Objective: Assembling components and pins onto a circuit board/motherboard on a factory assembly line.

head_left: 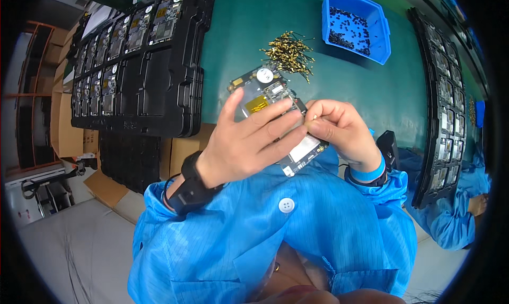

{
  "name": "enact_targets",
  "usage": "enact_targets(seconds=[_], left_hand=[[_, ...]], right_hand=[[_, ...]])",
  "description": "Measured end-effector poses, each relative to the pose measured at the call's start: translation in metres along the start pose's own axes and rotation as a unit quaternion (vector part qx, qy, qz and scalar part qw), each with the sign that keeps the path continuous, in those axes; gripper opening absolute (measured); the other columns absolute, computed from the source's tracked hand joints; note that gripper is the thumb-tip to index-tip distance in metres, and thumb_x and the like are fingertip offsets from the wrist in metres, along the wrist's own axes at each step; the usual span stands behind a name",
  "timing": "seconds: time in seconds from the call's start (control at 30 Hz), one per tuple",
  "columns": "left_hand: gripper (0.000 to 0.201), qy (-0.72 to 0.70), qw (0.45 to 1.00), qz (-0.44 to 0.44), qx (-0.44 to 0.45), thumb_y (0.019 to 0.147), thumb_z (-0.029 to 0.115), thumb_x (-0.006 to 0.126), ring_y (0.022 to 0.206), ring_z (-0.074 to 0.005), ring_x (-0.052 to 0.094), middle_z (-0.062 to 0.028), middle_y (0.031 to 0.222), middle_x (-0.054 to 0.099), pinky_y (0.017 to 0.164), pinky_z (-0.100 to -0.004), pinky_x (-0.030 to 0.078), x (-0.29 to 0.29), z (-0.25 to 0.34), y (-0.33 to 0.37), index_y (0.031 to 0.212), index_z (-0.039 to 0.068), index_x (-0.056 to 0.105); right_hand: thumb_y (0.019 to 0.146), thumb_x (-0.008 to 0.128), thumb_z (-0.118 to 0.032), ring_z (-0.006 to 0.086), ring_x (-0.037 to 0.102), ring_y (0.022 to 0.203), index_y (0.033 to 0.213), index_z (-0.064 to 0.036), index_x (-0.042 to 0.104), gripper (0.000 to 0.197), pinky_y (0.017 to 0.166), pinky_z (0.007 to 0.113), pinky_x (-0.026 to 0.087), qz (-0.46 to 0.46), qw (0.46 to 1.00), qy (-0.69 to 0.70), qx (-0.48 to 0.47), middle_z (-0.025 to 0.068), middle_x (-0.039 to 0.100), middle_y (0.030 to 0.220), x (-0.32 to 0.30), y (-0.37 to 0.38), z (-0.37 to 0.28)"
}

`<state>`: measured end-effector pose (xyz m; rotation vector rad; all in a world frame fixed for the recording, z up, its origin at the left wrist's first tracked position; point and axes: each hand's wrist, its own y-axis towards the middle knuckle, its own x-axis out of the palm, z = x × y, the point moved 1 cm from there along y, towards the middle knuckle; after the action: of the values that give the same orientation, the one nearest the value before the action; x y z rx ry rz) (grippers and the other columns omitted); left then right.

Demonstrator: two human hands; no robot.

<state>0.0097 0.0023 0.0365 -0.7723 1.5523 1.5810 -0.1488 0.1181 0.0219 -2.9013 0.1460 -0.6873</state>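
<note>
One circuit board (275,110) is held above the near edge of the green tabletop (249,33), between the two hands. The left hand (249,145) supports it from the near side, with the fingers extended across its face and the thumb raised. The right hand (339,129) is closed in a pinch, thumb and forefinger pressed together on one small gold-coloured part at the board's right edge; the part is too small to identify further.

The board's long axis runs diagonally, from upper left (far end, toward the tabletop centre) to lower right (near end, toward the person's chest). Its component side faces up. One round white sticker sits near the far end, and one white rectangular patch near the near end.

Other items, by count:
- One pile of small gold-coloured wire parts (289,52) on the tabletop, just beyond the board; the individual count cannot be determined.
- One blue plastic bin (379,25) containing many small black parts, farther right.
- One stack of black trays (143,65) on the left, with two rows of boards loaded toward its far side.
- One long black tray (445,107) on the right, with one column of boards.

Each wrist carries one band: black on the left, blue on the right.
</note>
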Motion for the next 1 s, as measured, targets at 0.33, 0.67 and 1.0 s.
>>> enact_targets(seconds=[0.33,0.67,1.0], left_hand=[[0.025,-0.518,0.745,0.152,-0.392,0.079,0.003,0.057,0.075,-0.0069,0.054,-0.005,0.086,0.061,0.067,-0.0227,0.046,-0.011,-0.011,-0.002,0.104,-0.002,0.053],[0.023,-0.614,0.666,0.0,-0.424,0.08,0.011,0.059,0.079,-0.007,0.053,-0.0032,0.086,0.058,0.07,-0.0226,0.044,0.011,0.003,0.005,0.099,-0.001,0.053],[0.023,-0.524,0.767,-0.049,-0.367,0.076,0.011,0.062,0.075,-0.0105,0.054,-0.0069,0.08,0.058,0.066,-0.0245,0.043,0.007,0.001,0.012,0.095,0.002,0.054]], right_hand=[[0.085,0.051,-0.013,0.0102,0.054,0.077,0.085,-0.0006,0.052,0.013,0.069,0.023,0.047,0.074,0.991,0.104,-0.043,0.0079,0.053,0.1,-0.017,-0.004,-0.002],[0.08,0.054,-0.002,0.0122,0.051,0.084,0.081,0.0003,0.052,0.003,0.073,0.025,0.044,0.059,0.953,-0.254,-0.153,0.0068,0.052,0.095,0.009,0.009,-0.023],[0.08,0.053,0.003,0.0112,0.052,0.082,0.082,0.0006,0.052,0.003,0.069,0.024,0.047,0.066,0.952,-0.247,-0.17,0.007,0.051,0.092,0.011,0.004,-0.015]])
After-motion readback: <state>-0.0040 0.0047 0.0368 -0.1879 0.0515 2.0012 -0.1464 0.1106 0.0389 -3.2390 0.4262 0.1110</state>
